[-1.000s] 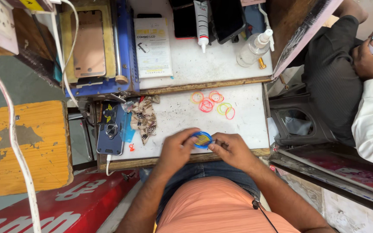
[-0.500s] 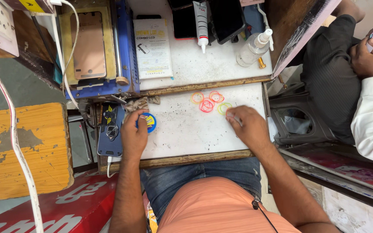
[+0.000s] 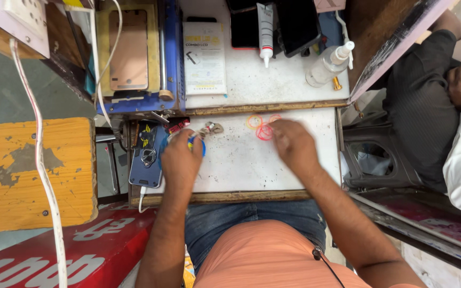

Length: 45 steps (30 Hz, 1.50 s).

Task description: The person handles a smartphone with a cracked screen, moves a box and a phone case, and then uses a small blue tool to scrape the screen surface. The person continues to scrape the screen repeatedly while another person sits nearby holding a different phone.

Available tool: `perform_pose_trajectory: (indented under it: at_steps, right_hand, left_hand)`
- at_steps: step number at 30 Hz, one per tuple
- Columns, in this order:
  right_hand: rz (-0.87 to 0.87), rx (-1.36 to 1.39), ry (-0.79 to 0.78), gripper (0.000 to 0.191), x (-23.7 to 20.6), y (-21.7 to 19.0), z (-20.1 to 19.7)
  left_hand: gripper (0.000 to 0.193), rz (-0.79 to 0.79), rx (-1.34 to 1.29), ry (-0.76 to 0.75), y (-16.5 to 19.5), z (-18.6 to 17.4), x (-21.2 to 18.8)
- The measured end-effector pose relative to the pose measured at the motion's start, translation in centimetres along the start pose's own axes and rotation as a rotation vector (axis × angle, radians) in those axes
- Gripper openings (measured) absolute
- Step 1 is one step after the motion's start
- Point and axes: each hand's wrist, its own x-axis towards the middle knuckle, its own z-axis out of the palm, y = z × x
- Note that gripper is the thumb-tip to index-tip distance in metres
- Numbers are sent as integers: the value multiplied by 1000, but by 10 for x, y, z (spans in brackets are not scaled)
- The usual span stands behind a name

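Note:
My left hand (image 3: 181, 159) rests on a small round blue object (image 3: 200, 145) at the left side of the white work board (image 3: 241, 165), its fingers closed over it. My right hand (image 3: 293, 145) lies palm down at the board's upper middle, fingertips touching a cluster of red, orange and yellow rubber bands (image 3: 261, 127). Whether it grips a band is hidden by the fingers. A dark phone in a blue patterned case (image 3: 146, 154) lies just left of my left hand, with a small metal part (image 3: 211, 128) above it.
Behind the board are a blue machine with a tan plate (image 3: 134, 53), a white booklet (image 3: 205, 57), a glue tube (image 3: 265, 32), dark phones (image 3: 297, 24) and a spray bottle (image 3: 327, 64). A yellow wooden stool (image 3: 38, 170) stands left. Another person (image 3: 454, 106) sits at right.
My hands parted from the blue object at the front edge. The left carried it to the board's left side; the right moved up and leftward onto the rubber bands.

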Motion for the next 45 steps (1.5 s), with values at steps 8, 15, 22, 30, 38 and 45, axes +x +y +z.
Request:
perform_pose_trajectory:
  at_steps: [8,15,22,30,38,45]
  right_hand:
    - [68,1058,-670,40,-16,-28,33]
    - [-119,479,-246,81,100,-23,36]
    - [-70,69,-347,42,102,-58,-1]
    - [-314,-221,-289,41,4,-33,29]
    - [-128,-77,-210,30,23,-31,76]
    - [-27,310,-531,18,81,-70,41]
  left_hand:
    - [26,375,-727,-346,25,-16,-45]
    - [28,94,-748,-114,4,-62,-44]
    - [22,236,-463,-84,-8,-33,-42]
    - [51,104,-350,-61,-13,28,-2]
    - [37,89,-259,-24,-15,26,4]
    - [27,133,-664,-104,-31,8,-34]
